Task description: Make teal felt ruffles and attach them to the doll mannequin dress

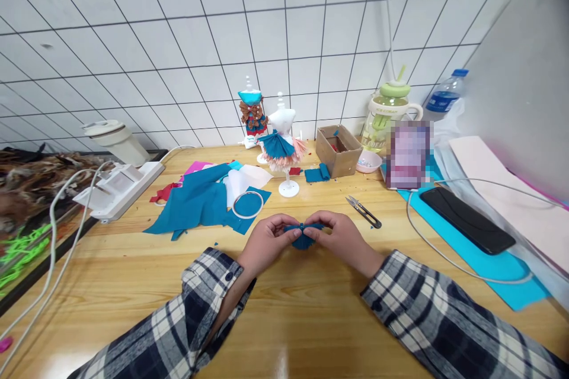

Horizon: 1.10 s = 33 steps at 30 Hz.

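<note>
Between my two hands is a pleated piece of teal crepe paper (pixel 303 240), fanned out below the fingers. My left hand (pixel 273 240) pinches its left side between thumb and fingers. On the other side, my right hand (pixel 340 237) grips it the same way. Just behind them stands a small white dress-form mannequin (pixel 282 121) wearing a teal and peach ruffled skirt (pixel 281 148). Snipping scissors (pixel 364 213) lie to the right of my right hand. Teal paper sheets (pixel 195 201) and a roll of tape (pixel 248 205) lie on the left.
Farther back are a second dressed mannequin (pixel 252 109), a cardboard box (pixel 338 151) and a pink bowl (pixel 368 161). A jug (pixel 384 115), a propped phone (pixel 406 154) and a black phone (pixel 466 220) are on the right. A power strip (pixel 127 189) with cables sits left.
</note>
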Each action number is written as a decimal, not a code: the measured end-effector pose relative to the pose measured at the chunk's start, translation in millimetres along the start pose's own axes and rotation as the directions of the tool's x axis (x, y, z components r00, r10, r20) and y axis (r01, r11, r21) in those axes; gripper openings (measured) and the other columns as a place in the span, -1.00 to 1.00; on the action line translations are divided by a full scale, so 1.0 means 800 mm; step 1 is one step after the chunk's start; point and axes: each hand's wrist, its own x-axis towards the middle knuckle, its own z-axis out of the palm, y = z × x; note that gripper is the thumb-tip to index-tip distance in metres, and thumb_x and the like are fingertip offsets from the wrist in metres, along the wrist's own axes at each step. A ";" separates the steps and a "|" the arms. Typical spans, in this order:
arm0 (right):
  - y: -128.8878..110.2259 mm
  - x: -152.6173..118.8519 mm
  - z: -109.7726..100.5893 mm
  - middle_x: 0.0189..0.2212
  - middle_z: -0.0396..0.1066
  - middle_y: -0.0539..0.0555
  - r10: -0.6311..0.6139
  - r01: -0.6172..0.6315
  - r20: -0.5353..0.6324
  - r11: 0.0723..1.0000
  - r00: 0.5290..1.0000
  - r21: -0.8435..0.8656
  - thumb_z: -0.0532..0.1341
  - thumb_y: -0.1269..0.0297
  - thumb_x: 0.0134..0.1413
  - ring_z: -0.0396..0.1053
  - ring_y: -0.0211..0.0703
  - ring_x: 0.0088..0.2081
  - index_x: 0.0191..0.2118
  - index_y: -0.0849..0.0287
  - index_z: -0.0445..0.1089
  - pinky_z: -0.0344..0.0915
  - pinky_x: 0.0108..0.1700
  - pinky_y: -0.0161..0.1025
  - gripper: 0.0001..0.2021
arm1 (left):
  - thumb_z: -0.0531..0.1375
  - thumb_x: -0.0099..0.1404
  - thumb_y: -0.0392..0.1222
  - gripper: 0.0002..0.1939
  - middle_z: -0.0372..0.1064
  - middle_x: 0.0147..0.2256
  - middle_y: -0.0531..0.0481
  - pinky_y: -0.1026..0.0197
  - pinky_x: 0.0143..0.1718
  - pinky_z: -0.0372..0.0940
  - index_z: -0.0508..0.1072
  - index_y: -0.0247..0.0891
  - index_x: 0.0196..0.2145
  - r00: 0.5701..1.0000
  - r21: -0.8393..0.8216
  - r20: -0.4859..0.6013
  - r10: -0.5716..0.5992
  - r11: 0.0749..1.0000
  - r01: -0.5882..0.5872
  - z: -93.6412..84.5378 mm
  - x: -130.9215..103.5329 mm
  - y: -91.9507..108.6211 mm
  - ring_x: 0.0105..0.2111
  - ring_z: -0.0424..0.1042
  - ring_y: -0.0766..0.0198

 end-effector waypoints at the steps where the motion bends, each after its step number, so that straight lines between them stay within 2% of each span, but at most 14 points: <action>1: 0.001 0.000 0.001 -0.38 0.51 0.05 0.001 -0.001 -0.016 1.000 1.000 -0.016 0.27 0.17 0.01 0.44 -0.12 -0.29 -0.33 0.15 0.48 0.35 -0.18 -0.18 -0.83 | 0.37 -0.01 -0.16 -0.62 0.44 -0.42 0.05 0.25 -0.29 0.33 0.43 -0.30 -0.23 1.000 0.009 0.005 0.002 1.000 -0.002 0.001 -0.001 0.000 -0.38 0.43 0.31; 5: 0.002 0.000 0.005 -0.41 0.50 0.04 0.016 -0.013 -0.056 0.999 0.998 0.039 0.26 0.19 0.01 0.44 -0.15 -0.33 -0.37 0.16 0.46 0.34 -0.24 -0.23 -0.85 | 0.35 0.00 -0.27 -0.57 0.38 -0.45 0.11 0.29 -0.33 0.30 0.36 -0.28 -0.15 0.999 0.083 0.002 0.039 0.996 -0.039 0.003 -0.003 0.001 -0.41 0.41 0.35; 9: -0.003 -0.001 0.007 -0.30 0.51 0.06 0.012 -0.010 -0.039 0.999 0.999 0.052 0.27 0.23 -0.01 0.44 -0.14 -0.26 -0.25 0.16 0.46 0.34 -0.20 -0.22 -0.81 | 0.32 0.04 -0.28 -0.56 0.39 -0.44 0.09 0.26 -0.28 0.31 0.31 -0.28 -0.11 0.998 0.088 0.008 0.058 0.994 -0.058 0.005 -0.004 0.003 -0.39 0.43 0.33; 12: -0.005 -0.002 0.007 -0.32 0.51 0.06 0.002 0.001 -0.068 0.999 0.998 0.044 0.28 0.25 -0.03 0.43 -0.14 -0.25 -0.30 0.16 0.47 0.33 -0.18 -0.20 -0.85 | 0.31 0.05 -0.29 -0.53 0.40 -0.42 0.07 0.24 -0.28 0.31 0.29 -0.27 -0.07 0.999 0.103 0.024 0.045 0.994 -0.047 0.006 -0.005 0.004 -0.37 0.44 0.31; 18: 0.000 0.000 0.009 -0.40 0.49 0.05 0.078 -0.078 0.011 0.972 0.997 0.223 0.28 0.19 -0.05 0.42 -0.17 -0.34 -0.35 0.18 0.45 0.34 -0.26 -0.22 -0.83 | 0.30 0.06 -0.28 -0.47 0.39 -0.42 0.08 0.22 -0.27 0.31 0.25 -0.24 -0.01 0.997 0.127 0.031 0.065 0.990 -0.068 0.008 -0.008 0.002 -0.37 0.44 0.28; 21: 0.002 0.002 0.006 -0.39 0.49 0.05 0.107 -0.097 -0.025 0.964 0.994 0.247 0.30 0.18 -0.08 0.42 -0.16 -0.32 -0.35 0.19 0.46 0.34 -0.22 -0.21 -0.81 | 0.31 0.05 -0.26 -0.45 0.38 -0.41 0.07 0.22 -0.30 0.31 0.28 -0.23 0.01 0.998 0.233 0.017 0.064 0.970 -0.066 0.009 -0.010 -0.001 -0.38 0.43 0.27; 24: 0.004 0.004 0.000 -0.37 0.48 0.06 0.124 -0.104 -0.058 0.959 0.991 0.264 0.31 0.17 -0.07 0.42 -0.15 -0.29 -0.35 0.19 0.45 0.34 -0.19 -0.20 -0.80 | 0.32 0.05 -0.20 -0.49 0.41 -0.23 -0.04 0.20 -0.27 0.30 0.36 -0.21 -0.02 0.992 0.392 -0.040 0.123 0.915 -0.098 0.002 -0.007 -0.003 -0.30 0.41 0.23; 26: 0.006 0.006 -0.005 -0.37 0.48 0.06 0.141 -0.117 -0.063 0.949 0.988 0.293 0.31 0.14 -0.07 0.42 -0.15 -0.30 -0.35 0.19 0.45 0.36 -0.21 -0.20 -0.78 | 0.27 0.13 -0.14 -0.58 0.40 -0.17 -0.10 0.18 -0.21 0.30 0.38 -0.25 -0.04 0.968 0.412 -0.158 0.194 0.904 -0.114 -0.008 0.003 -0.004 -0.21 0.40 0.20; 28: 0.009 0.008 -0.007 -0.39 0.48 0.07 0.158 -0.126 -0.076 0.939 0.985 0.320 0.32 0.11 -0.07 0.42 -0.15 -0.32 -0.35 0.19 0.45 0.37 -0.23 -0.20 -0.76 | 0.21 0.20 -0.08 -0.56 0.39 -0.14 -0.14 0.15 -0.13 0.30 0.34 -0.29 0.01 0.934 0.378 -0.284 0.217 0.920 -0.098 -0.020 0.020 -0.004 -0.13 0.39 0.17; 30: 0.012 0.010 -0.008 -0.40 0.48 0.08 0.160 -0.119 -0.100 0.937 0.982 0.328 0.32 0.08 -0.07 0.42 -0.14 -0.33 -0.35 0.19 0.45 0.38 -0.25 -0.19 -0.74 | 0.20 0.21 -0.05 -0.48 0.34 -0.01 -0.20 0.12 -0.03 0.27 0.27 -0.28 0.08 0.928 0.363 -0.303 0.218 0.926 -0.099 -0.030 0.042 -0.006 0.00 0.35 0.14; 33: 0.013 0.016 -0.011 -0.42 0.49 0.09 0.142 -0.099 -0.118 0.944 0.983 0.316 0.34 0.01 -0.11 0.44 -0.10 -0.34 -0.38 0.17 0.45 0.40 -0.27 -0.17 -0.69 | 0.19 0.22 -0.04 -0.43 0.22 0.14 -0.26 0.09 0.05 0.21 0.21 -0.28 0.14 0.918 0.453 -0.307 0.251 0.887 -0.091 -0.034 0.081 -0.010 0.11 0.26 0.11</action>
